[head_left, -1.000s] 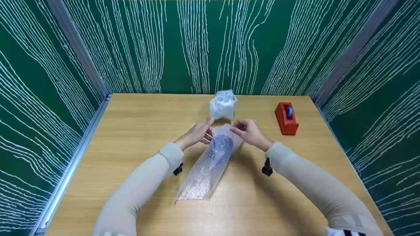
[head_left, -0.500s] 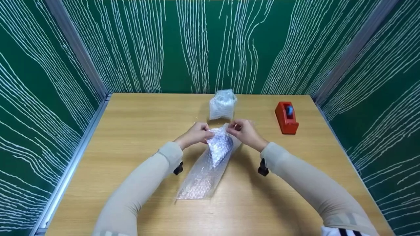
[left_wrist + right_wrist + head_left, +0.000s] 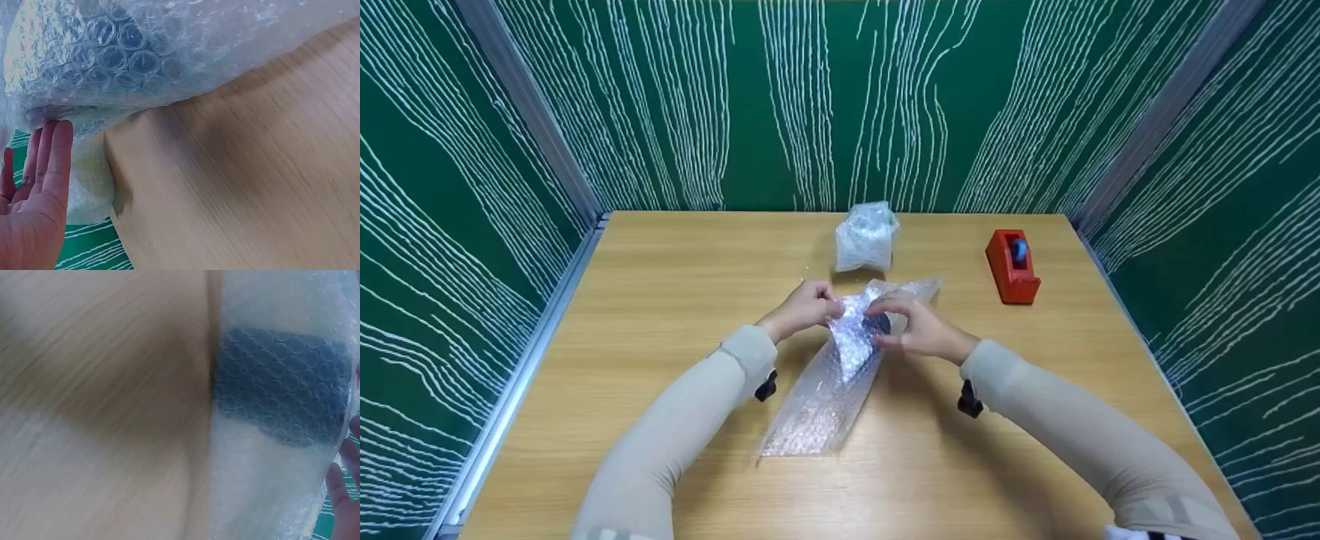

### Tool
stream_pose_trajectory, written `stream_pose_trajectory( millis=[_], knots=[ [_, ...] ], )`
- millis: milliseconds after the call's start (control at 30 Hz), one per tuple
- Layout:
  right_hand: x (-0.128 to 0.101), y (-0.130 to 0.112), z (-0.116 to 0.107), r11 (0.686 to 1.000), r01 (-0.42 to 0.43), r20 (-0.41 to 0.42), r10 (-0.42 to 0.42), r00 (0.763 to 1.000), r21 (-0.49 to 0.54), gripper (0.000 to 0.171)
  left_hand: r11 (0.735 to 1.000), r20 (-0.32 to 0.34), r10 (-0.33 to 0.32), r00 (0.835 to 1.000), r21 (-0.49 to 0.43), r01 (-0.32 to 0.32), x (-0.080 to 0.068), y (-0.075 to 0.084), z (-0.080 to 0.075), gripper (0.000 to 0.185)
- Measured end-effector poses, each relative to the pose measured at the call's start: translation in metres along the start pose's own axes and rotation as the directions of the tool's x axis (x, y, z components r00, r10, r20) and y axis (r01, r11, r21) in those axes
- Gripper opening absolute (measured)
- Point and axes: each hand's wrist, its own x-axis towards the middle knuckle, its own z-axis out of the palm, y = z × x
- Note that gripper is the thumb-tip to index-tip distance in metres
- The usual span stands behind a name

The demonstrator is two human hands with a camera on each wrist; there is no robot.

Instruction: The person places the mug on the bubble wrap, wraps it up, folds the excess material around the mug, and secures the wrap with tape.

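A long sheet of bubble wrap (image 3: 812, 420) slants across the wooden table, its upper end folded over a dark object (image 3: 284, 385) that shows through the plastic; its kind cannot be told. My left hand (image 3: 804, 309) pinches the folded flap from the left. In the left wrist view, the left fingers (image 3: 58, 163) lie against the wrap's underside, and the thumb is hidden. From the other side my right hand (image 3: 921, 327) curves round the wrapped bundle, index finger and thumb apart with the dark object between them. Right fingertips (image 3: 337, 481) touch the wrap's edge in the right wrist view.
Behind the hands stands another bubble-wrapped bundle (image 3: 865, 237). A red tape dispenser (image 3: 1012, 268) with a blue roll sits at the back right of the table (image 3: 675, 262). Green walls (image 3: 780, 97) with white wavy lines enclose the back and sides.
The left hand has taken hold of the flap and folded it over the dark object. My right hand has let go of the top edge and come down round the bundle; a wrap corner now sticks out.
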Motion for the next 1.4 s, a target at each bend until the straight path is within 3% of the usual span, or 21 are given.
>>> stream_pose_trajectory(
  millis=[300,500,733,1167,1400],
  knots=[
    [-0.01,0.002,0.005,0.99,0.066,0.082,-0.056,0.995,-0.122,0.057,1.0,-0.027,0.005,1.0,-0.028,-0.006,0.003,-0.004,0.004,0.023],
    [-0.014,0.002,0.009,0.978,0.087,0.1,-0.068,0.993,-0.19,0.058,0.999,-0.018,-0.024,1.0,-0.029,0.024,0.003,-0.006,0.004,0.006],
    [-0.013,0.001,0.012,0.982,0.0,0.13,0.025,0.991,-0.191,0.052,0.997,0.039,-0.07,0.997,-0.015,0.07,0.004,-0.005,0.002,0.041],
    [-0.009,0.001,0.017,0.979,0.051,0.132,-0.025,0.991,-0.198,0.038,0.999,0.07,-0.04,0.997,-0.017,0.042,0.006,-0.006,0.006,0.043],
    [-0.005,0.006,0.02,0.972,0.115,0.155,-0.084,0.984,-0.203,0.029,0.999,0.071,-0.023,0.997,0.039,0.021,0.006,-0.008,0.006,0.049]
  ],
)
